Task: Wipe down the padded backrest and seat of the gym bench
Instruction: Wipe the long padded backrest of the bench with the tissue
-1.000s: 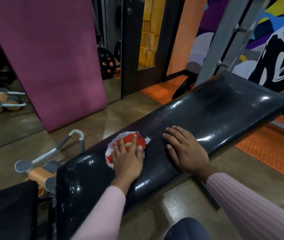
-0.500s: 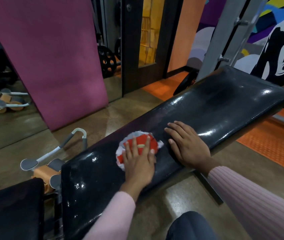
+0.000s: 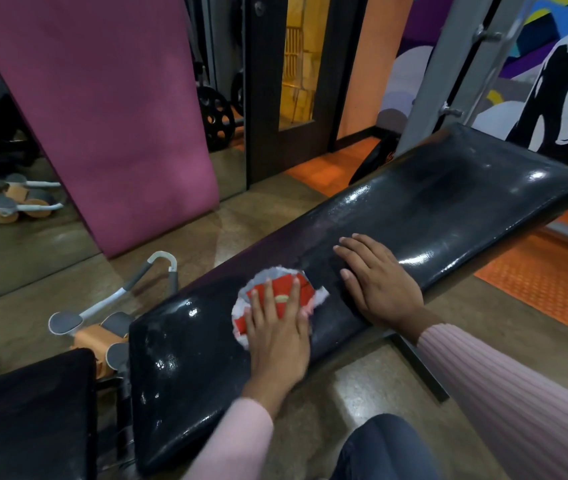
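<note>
From the head camera, our left hand [image 3: 277, 336] presses flat on the red-and-white cloth [image 3: 286, 289] mid-pad on the black bench [image 3: 448, 209]; our right hand [image 3: 379, 282] rests flat, empty, just beside. The cloth looks soft and light; the glossy pad seems slippery, so press palm-down.

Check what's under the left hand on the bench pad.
A red and white cloth lies under the left hand, flat fingers pressing it onto the black bench pad. The cloth's edges show past the fingers; the part beneath the palm is hidden.
</note>
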{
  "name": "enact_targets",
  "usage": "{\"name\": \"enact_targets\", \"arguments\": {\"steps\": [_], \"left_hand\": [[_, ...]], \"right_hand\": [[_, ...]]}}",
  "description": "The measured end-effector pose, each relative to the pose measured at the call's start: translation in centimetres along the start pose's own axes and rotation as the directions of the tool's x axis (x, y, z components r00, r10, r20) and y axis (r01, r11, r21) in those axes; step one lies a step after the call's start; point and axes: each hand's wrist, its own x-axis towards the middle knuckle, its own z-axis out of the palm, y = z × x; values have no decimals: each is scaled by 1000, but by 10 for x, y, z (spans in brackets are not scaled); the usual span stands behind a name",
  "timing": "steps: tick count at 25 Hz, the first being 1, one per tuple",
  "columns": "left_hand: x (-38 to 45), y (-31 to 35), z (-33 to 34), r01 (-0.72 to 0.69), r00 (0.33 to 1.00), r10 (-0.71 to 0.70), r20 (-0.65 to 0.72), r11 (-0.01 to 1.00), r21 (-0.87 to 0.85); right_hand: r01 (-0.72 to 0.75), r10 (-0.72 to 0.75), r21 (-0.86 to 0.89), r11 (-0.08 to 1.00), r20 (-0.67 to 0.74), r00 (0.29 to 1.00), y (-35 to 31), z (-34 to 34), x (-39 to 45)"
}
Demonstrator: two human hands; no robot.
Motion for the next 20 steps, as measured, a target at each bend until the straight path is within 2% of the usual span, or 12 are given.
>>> {"name": "enact_targets", "arguments": {"steps": [3, 6, 8, 10, 13, 16, 20], "left_hand": [[-35, 30, 20, -132, 990, 135, -41, 989, 58], [-17, 55, 22, -223, 971, 227, -75, 973, 61], [2, 45, 13, -176, 983, 177, -44, 984, 19], [6, 23, 7, -72, 997, 72, -33, 997, -11], [-22, 2, 11, 6, 999, -7, -53, 1000, -5], [-48, 23, 23, -75, 993, 78, -87, 997, 34], [-16, 39, 14, -143, 988, 143, -55, 990, -2]], "right_hand": [[-4, 4, -7, 1000, 1, 1000, 1, 0, 1], [-40, 40, -6, 999, 21, 999, 0, 0, 1], [-46, 46, -3, 999, 22, 999, 0, 0, 1], [-46, 46, 3, 999, 14, 999, 0, 0, -1], [-37, 37, -7, 999, 16, 999, 0, 0, -1], [-23, 23, -12, 1000, 18, 1000, 0, 1, 1], [-44, 45, -26, 999, 34, 998, 0, 0, 6]]}}
